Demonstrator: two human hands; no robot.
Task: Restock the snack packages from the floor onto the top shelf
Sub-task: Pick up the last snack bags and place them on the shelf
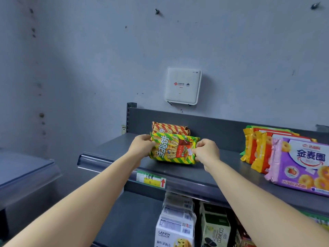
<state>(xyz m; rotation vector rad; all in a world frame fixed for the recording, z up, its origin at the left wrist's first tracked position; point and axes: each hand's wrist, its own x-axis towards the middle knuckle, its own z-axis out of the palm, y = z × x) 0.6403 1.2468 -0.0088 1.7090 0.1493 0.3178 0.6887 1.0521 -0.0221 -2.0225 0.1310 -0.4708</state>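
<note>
Fingers [200, 145] L hand [142, 146] + R hand [207, 151] grip green pkg [173, 148] | on top shelf [115, 147]

Top shelf [222, 163], left: snack pack [173, 148], second pack [169, 128] just behind it.
Top shelf, right: row of packs [261, 150], well apart.
Underneath: boxes [176, 227] on a lower shelf [135, 220].

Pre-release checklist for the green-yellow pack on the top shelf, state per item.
1. Left hand grips green-yellow pack at its left end: ok.
2. Right hand pinches its right end: ok.
3. Pack behind the top shelf front edge: ok.
4. Pack fully resting on shelf: cannot tell.
5. Clear of orange-red packs to the right: ok.
6. Lined up before orange-striped pack behind: ok.
</note>
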